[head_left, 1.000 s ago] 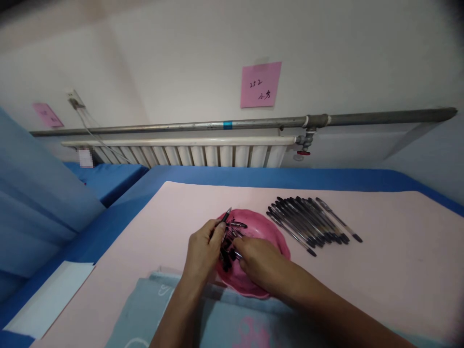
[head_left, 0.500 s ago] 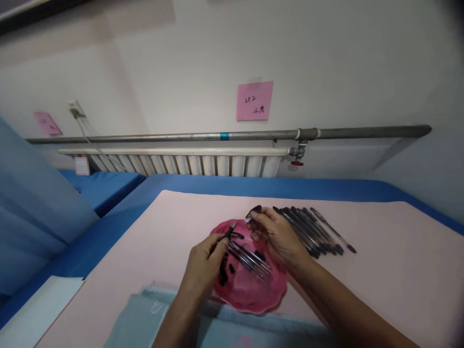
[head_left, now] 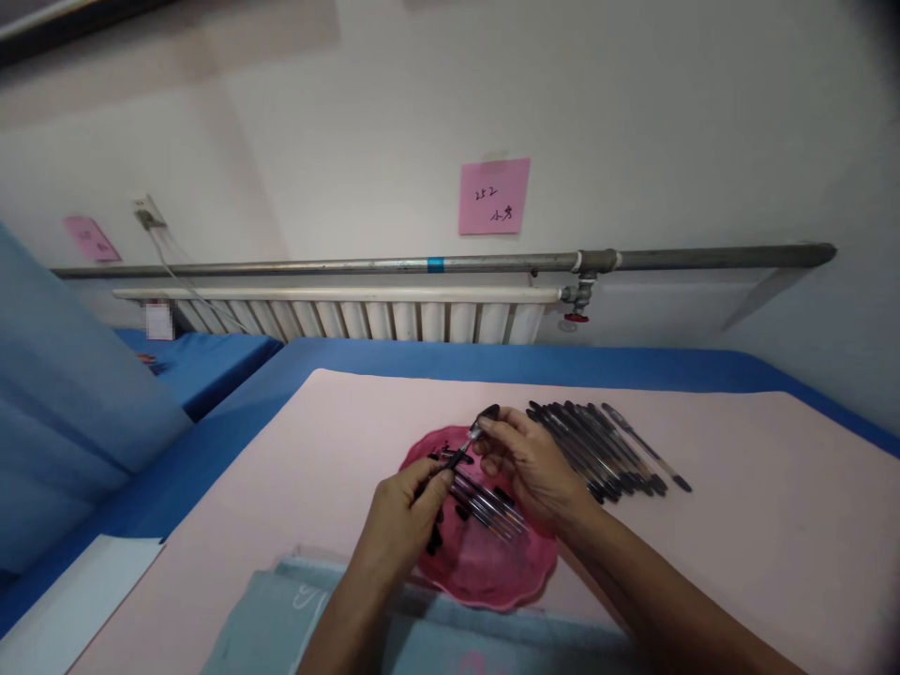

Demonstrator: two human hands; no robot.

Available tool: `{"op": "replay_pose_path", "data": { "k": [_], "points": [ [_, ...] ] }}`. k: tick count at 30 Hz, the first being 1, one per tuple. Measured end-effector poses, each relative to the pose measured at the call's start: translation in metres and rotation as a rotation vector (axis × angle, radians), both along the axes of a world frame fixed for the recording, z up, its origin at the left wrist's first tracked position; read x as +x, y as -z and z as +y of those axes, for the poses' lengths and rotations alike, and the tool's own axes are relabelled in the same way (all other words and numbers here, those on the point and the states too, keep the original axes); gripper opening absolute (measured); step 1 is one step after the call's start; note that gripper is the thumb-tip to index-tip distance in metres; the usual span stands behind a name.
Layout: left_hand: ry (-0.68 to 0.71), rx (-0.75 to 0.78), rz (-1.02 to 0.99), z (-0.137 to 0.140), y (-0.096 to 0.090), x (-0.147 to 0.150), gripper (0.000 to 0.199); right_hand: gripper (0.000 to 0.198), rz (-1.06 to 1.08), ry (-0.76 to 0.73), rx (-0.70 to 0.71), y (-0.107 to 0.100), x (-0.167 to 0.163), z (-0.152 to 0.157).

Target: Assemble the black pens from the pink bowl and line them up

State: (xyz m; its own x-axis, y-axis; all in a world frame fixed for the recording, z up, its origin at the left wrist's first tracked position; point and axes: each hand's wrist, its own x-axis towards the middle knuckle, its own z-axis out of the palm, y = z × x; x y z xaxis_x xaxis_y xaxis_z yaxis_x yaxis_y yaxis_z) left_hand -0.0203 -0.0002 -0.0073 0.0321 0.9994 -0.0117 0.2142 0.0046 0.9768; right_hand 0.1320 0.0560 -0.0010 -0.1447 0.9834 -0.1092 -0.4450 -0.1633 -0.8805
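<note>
My left hand (head_left: 408, 502) is closed around a dark pen (head_left: 457, 457), its tip pointing up and right. In the fingers of my right hand (head_left: 531, 459) is a black pen cap (head_left: 487, 414), its open end at the pen's tip. Whether the tip is inside the cap, I cannot tell. Both hands are over a pink scalloped plate (head_left: 492, 581). On it lie several clear pen barrels (head_left: 492, 511) and small black pieces (head_left: 434, 539), partly covered by my left hand. Right of my right hand, several capped pens (head_left: 597, 445) lie side by side in a row.
Pink paper (head_left: 759, 525) covers the blue table (head_left: 633, 361). A folded grey-blue cloth (head_left: 267, 609) lies at the front, and a white sheet (head_left: 84, 591) at the left. Behind are a radiator (head_left: 394, 319) and a pipe with a red valve (head_left: 577, 317).
The pen in my left hand and the cap in my right hand have come together; they were apart before. The plate's left rim shows a little more.
</note>
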Motion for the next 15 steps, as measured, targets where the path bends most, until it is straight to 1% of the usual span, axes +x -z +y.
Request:
{"op": "replay_pose_path", "data": {
  "k": [6,12,15],
  "points": [
    [0.018,-0.024,0.018,-0.0013,-0.0018,0.0008,0.023,0.031,0.050,0.007,-0.046,-0.0037,-0.0004,-0.0025],
    [0.021,-0.005,0.046,0.0003,0.0029,-0.0006,0.027,0.033,0.092,0.038,-0.024,-0.0035,0.0004,-0.0011],
    [0.024,0.005,0.065,0.0012,0.0042,-0.0017,0.029,0.031,0.038,0.011,-0.014,-0.0013,-0.0004,-0.0015]
  ]
}}
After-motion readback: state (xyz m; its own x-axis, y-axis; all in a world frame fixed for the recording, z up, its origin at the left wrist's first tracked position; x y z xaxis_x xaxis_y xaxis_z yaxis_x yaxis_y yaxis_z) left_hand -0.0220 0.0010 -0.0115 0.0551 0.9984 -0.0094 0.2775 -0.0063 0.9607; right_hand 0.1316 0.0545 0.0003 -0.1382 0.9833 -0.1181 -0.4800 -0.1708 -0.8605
